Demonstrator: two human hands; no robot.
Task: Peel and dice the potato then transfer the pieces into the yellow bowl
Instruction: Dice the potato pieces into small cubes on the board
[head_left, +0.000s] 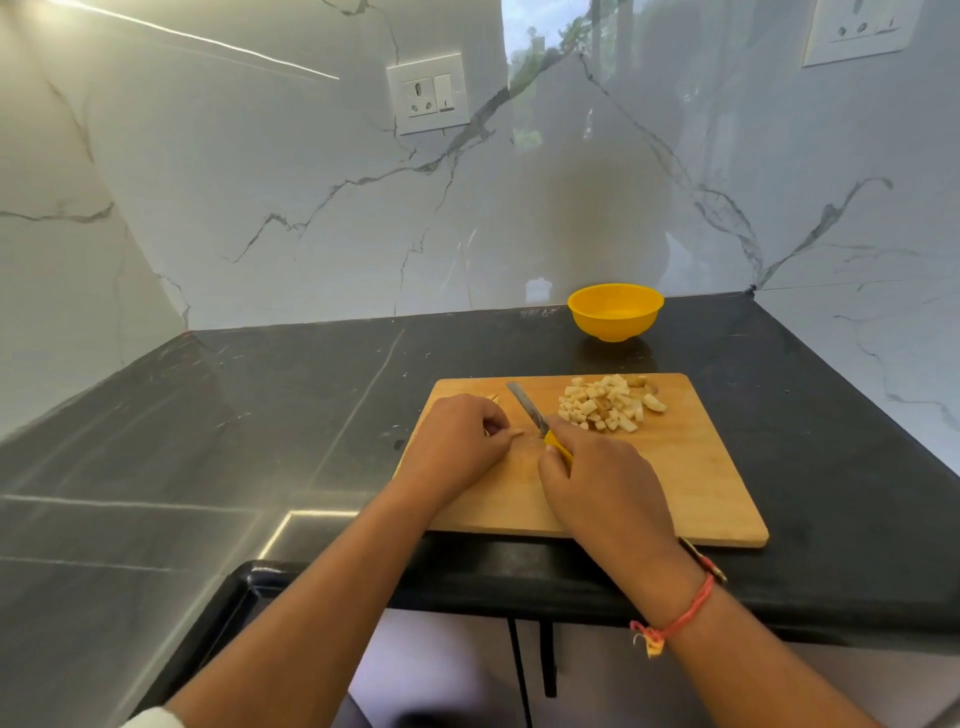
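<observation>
Carefully: left hand (457, 441) pinches a potato sliver (518, 432) on the board (675, 467), right hand (602, 493) grips the knife (527, 410); slice clear of the pinch.

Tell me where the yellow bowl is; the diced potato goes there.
In the head view, right of centre, the yellow bowl stands on the dark counter near the back wall, beyond the cutting board and potato pile.

Diced potato (608, 402): pale cubes plus a few bigger chunks, piled loosely at far-right of cutting board (685, 467). Potato strip (517, 432): thin, uncut, held flat at board's left-centre by left hand (457, 441). Knife (527, 408): yellow handle gripped by right hand (597, 488), blade angled far-left, just beside strip. Yellow bowl (615, 312): upright, set beyond board, apart from it.
</observation>
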